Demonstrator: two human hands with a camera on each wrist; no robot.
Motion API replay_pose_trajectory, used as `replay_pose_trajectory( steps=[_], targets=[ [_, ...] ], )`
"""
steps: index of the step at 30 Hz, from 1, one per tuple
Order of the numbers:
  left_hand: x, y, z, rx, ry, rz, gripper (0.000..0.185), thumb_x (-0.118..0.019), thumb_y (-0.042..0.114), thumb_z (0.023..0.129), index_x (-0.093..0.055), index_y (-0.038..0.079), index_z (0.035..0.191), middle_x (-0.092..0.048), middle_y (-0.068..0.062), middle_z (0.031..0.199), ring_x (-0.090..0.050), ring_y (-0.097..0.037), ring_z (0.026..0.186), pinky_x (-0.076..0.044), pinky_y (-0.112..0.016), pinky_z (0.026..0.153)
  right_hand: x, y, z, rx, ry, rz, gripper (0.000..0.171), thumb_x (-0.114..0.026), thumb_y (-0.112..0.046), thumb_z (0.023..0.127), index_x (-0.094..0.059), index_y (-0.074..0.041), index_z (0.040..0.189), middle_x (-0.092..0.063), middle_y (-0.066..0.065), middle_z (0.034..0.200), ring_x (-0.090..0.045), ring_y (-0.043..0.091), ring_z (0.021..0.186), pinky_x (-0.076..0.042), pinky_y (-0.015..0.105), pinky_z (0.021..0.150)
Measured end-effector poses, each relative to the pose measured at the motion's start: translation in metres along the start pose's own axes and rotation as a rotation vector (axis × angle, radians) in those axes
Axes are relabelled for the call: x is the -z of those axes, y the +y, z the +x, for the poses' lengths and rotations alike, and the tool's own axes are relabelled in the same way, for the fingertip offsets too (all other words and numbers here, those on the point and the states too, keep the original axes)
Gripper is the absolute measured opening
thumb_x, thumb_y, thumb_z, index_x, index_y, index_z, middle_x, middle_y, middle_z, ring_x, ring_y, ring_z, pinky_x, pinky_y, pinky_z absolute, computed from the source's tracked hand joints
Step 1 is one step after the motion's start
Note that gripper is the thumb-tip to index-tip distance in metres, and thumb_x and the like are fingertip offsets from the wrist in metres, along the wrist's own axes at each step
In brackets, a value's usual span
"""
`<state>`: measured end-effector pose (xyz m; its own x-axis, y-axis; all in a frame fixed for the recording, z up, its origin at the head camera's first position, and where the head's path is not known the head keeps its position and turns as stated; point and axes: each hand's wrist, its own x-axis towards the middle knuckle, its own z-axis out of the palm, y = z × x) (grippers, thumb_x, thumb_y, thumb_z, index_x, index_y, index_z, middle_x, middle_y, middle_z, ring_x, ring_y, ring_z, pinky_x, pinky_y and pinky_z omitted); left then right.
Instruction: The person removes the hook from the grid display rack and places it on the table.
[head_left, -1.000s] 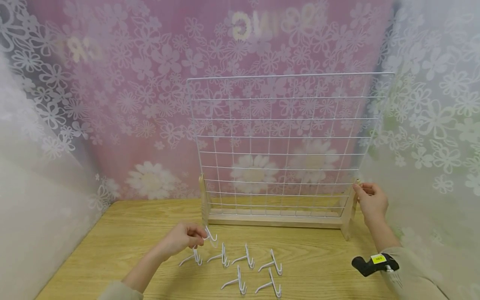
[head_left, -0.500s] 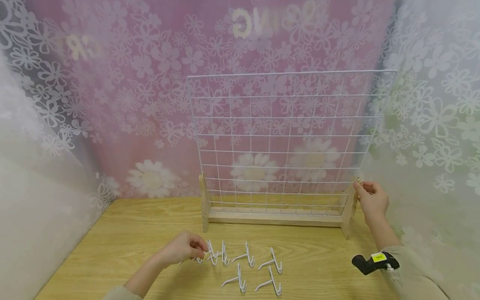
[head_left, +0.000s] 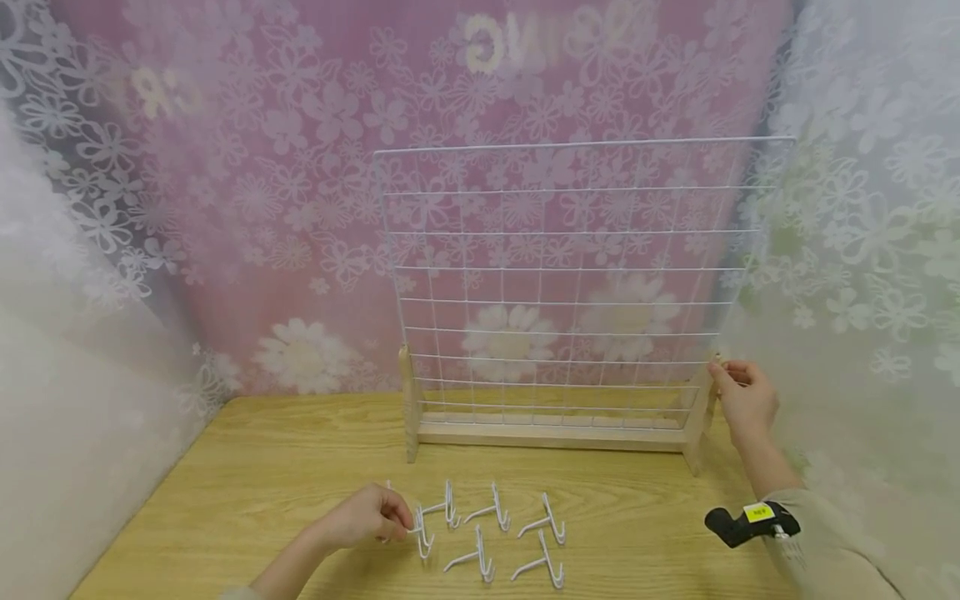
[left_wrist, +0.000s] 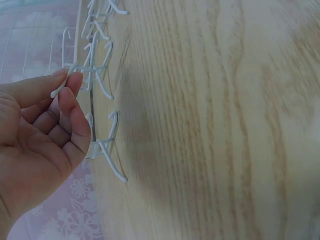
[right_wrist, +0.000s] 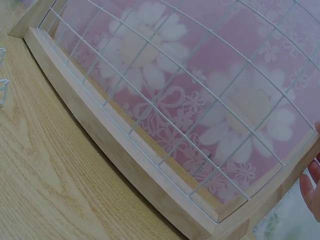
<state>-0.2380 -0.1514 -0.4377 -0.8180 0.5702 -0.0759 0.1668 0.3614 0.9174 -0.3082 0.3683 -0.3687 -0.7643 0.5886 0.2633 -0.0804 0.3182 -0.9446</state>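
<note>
My left hand (head_left: 367, 518) pinches a white wire hook (head_left: 422, 535) between thumb and fingertips, low over the table's front. In the left wrist view, the held hook's prong (left_wrist: 61, 86) sticks out between the fingers. Several similar hooks lie in two rows, among them one hook (head_left: 493, 510) in the back row and another (head_left: 542, 563) in the front; one is partly hidden behind the left hand. A white wire grid (head_left: 558, 285) stands upright in a wooden stand (head_left: 547, 437). With thumb and fingers, my right hand (head_left: 750, 404) grips the top of the stand's right post.
The wood-grain table (head_left: 300, 442) ends at a pink floral curtain (head_left: 300, 250) behind the grid. Pale floral sheets hang on both sides, the right sheet (head_left: 885, 317) close to the right hand. A black bracket (head_left: 750, 525) is fixed on the right forearm.
My left hand has brought the held hook toward the front of the table, from just before the stand's left foot down to the left of the front row. My right hand stays at the post.
</note>
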Motion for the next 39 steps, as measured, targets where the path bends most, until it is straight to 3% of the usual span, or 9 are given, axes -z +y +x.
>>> replay_pose_trajectory(
  steps=[7, 19, 25, 39],
  targets=[
    [-0.004, -0.004, 0.002, 0.002, -0.005, 0.024, 0.009, -0.063, -0.008, 0.075, -0.064, -0.008, 0.083, -0.058, -0.001, 0.067, -0.045, -0.007, 0.054, -0.037, -0.018, 0.049, 0.000, -0.001, 0.000, -0.010, -0.010, -0.006, 0.015, -0.060, -0.029, 0.090, -0.054, -0.016, 0.092, -0.047, -0.009, 0.083, -0.048, -0.001, 0.068, -0.044, 0.009, 0.058],
    [-0.007, -0.007, 0.004, 0.047, -0.025, -0.008, 0.008, -0.064, -0.007, 0.078, -0.065, -0.007, 0.085, -0.061, -0.007, 0.070, -0.044, -0.010, 0.054, -0.035, -0.020, 0.048, -0.001, -0.001, 0.000, 0.015, -0.003, -0.037, 0.016, -0.060, -0.030, 0.090, -0.055, -0.015, 0.093, -0.047, -0.010, 0.082, -0.047, -0.002, 0.065, -0.042, 0.009, 0.055],
    [-0.007, -0.011, 0.005, 0.038, -0.018, 0.063, 0.006, -0.064, -0.007, 0.078, -0.065, -0.004, 0.083, -0.061, -0.008, 0.069, -0.045, -0.010, 0.053, -0.037, -0.019, 0.047, -0.001, -0.001, 0.002, 0.015, -0.002, -0.017, 0.017, -0.061, -0.027, 0.089, -0.055, -0.011, 0.095, -0.047, -0.011, 0.079, -0.048, -0.003, 0.063, -0.043, 0.009, 0.055],
    [-0.011, -0.013, 0.001, 0.011, -0.025, 0.206, 0.006, -0.065, -0.004, 0.080, -0.064, 0.000, 0.077, -0.056, -0.002, 0.062, -0.045, -0.007, 0.050, -0.038, -0.018, 0.048, -0.002, 0.000, 0.002, -0.003, -0.001, 0.000, 0.014, -0.061, -0.027, 0.089, -0.055, -0.015, 0.094, -0.047, -0.010, 0.081, -0.048, -0.003, 0.062, -0.043, 0.009, 0.055]
  ],
)
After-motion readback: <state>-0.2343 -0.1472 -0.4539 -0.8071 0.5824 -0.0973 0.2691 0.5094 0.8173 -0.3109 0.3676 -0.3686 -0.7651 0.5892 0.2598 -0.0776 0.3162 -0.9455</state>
